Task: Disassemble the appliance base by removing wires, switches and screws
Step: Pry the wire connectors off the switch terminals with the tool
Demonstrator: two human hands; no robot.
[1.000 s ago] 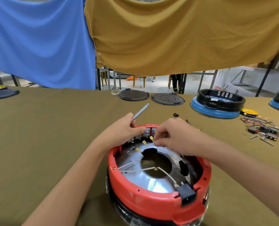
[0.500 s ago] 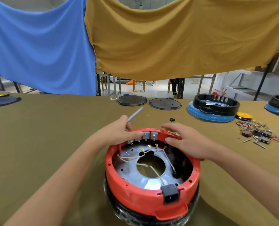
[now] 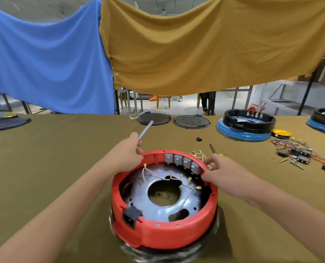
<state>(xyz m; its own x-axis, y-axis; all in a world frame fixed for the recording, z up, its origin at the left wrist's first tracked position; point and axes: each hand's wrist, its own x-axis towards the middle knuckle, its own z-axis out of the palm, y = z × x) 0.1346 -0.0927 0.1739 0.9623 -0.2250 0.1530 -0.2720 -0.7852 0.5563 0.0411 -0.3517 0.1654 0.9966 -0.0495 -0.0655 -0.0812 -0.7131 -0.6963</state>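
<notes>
A round red appliance base [image 3: 163, 234] sits upside down in front of me, with a silver metal plate [image 3: 158, 209] inside. Several grey switches [image 3: 182, 160] line its far inner wall. Thin white wires [image 3: 154, 174] with brass terminals lie loose over the plate. A black power socket [image 3: 132, 215] sits in the near left rim. My left hand [image 3: 127, 154] grips the far left rim while holding a grey rod [image 3: 145, 130] that points up and away. My right hand [image 3: 220, 171] grips the far right rim beside the switches.
Loose brass-tipped wires [image 3: 199, 154] and a thin dark tool [image 3: 214, 149] lie just beyond the base. A pile of removed switches and coloured wires [image 3: 298, 152] lies at right. Two blue-and-black bases [image 3: 245, 128] and two black discs [image 3: 191, 121] stand at the back.
The red base has turned clockwise: the black socket went from the near right to the near left, the switches shifted right. My right hand left the wires and now grips the rim.
</notes>
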